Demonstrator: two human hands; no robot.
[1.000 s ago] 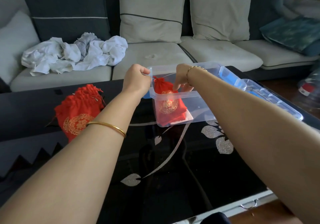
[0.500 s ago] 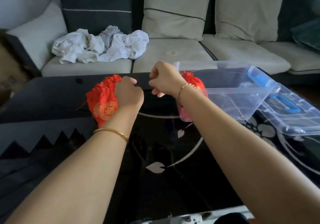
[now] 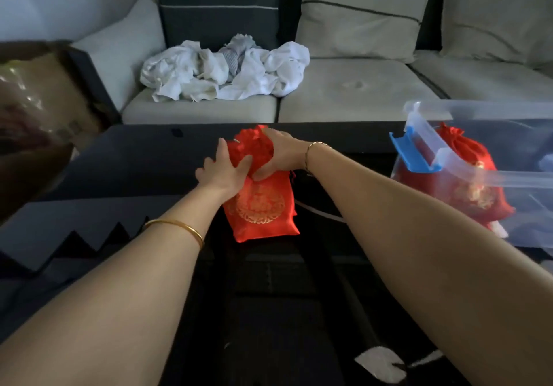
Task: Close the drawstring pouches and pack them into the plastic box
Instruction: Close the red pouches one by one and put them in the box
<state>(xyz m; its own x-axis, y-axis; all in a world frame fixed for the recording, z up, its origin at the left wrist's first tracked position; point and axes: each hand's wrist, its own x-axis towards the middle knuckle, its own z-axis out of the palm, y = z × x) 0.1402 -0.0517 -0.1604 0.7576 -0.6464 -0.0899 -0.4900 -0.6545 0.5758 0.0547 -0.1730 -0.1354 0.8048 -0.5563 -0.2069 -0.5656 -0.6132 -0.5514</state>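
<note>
The left hand's fingers (image 3: 222, 150) are partly open. The index points up along the left side of the red pouch (image 3: 261, 206) and the thumb lies across the front of its ruffled neck, so the neck sits clasped between the two. The other fingers bend away to the left and touch nothing that I can make out.

The right hand (image 3: 281, 154) comes from the other side. Its fingers curve over the top of the ruffle and its thumb presses in below, just beside the left thumb, so it grips the same neck.

Both forearms reach straight forward, close to parallel, and the left hand (image 3: 221, 171) is turned back-up. There is a gold bangle (image 3: 176, 226) on the left wrist and a thin bracelet (image 3: 317, 145) on the right.

The red pouch lies flat on the dark bench (image 3: 143, 158) with its gold emblem facing up. To the right, a second pouch (image 3: 466, 173) lies inside the plastic box (image 3: 484, 111), behind its blue latch (image 3: 414, 154).

Beyond the bench, crumpled white cloths (image 3: 224, 70) lie on the sofa (image 3: 353, 92).
</note>
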